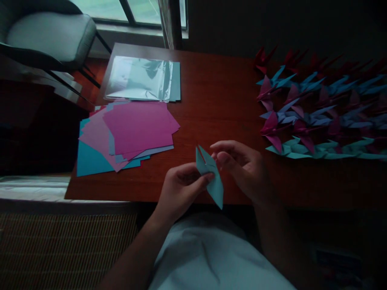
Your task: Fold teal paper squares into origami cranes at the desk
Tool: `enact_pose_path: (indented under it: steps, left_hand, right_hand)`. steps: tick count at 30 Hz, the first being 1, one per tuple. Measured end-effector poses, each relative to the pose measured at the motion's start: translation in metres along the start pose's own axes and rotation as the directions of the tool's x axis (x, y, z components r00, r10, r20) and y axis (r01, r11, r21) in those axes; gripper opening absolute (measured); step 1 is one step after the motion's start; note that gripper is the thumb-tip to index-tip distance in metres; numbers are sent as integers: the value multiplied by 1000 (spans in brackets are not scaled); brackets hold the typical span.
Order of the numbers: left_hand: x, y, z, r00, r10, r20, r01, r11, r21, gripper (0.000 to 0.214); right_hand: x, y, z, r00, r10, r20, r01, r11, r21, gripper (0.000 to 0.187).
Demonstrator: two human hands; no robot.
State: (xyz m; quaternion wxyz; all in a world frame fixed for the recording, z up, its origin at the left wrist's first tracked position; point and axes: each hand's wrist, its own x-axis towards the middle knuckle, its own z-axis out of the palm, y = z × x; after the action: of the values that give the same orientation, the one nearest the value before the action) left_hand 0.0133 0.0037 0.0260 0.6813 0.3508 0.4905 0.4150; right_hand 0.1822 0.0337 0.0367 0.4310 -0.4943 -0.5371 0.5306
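A partly folded teal paper piece [211, 177], long and diamond-shaped, hangs over the near edge of the brown table [211, 92]. My left hand [179, 189] pinches its middle from the left, thumb on top. My right hand [242, 165] is curled at the piece's upper right, fingertips pressed together on a flap near its tip. Both hands are just above the table edge, in front of my light shirt.
A loose stack of pink, lilac and teal paper sheets [130, 133] lies at left, with a clear plastic sleeve [142, 78] behind it. Rows of several folded paper cranes [314, 112] fill the right side. A grey chair [48, 36] stands at the far left by a window.
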Motion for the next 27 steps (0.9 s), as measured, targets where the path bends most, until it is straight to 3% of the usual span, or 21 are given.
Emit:
enact_pose_path:
  steps: [3,4,6,9,11,15,17,20,23,27]
  left_hand:
    - [2,-5,6,944,126,-304,-159,983,-87,18]
    - [2,-7,8,922,140,-360,-194,974,-117,17]
    - [2,-10,11,913,127,-388,-205,965,-165,18]
    - [0,-12,15,946,69,-316,-129,976,-174,18]
    - [-4,-12,17,961,67,-270,-109,983,-145,15]
    - [-12,-10,14,970,92,-226,-113,990,-84,11]
    - [-16,-7,8,986,75,-148,-82,996,-41,14]
    - [-19,0,-7,996,39,83,-46,996,77,21]
    - [-17,8,-16,946,-42,321,-24,980,200,23]
    - [-13,8,-10,934,-151,324,58,958,279,24]
  right_hand:
    - [-12,11,8,991,106,81,-119,975,188,34]
    - [-16,15,11,986,140,88,-158,958,238,32]
    - [-22,23,19,987,163,-15,-151,941,303,20]
    - [-23,30,24,971,132,-202,-44,919,391,19]
    - [-19,30,22,955,137,-263,-6,896,443,23]
    - [-11,25,12,962,158,-221,-24,860,510,25]
    - [-9,22,6,969,138,-204,-16,861,509,22]
    - [-8,18,-4,978,64,-198,26,908,418,15]
    - [-7,10,-14,989,-55,-137,82,978,194,10]
    - [-8,1,-19,993,-115,-19,115,993,-5,9]
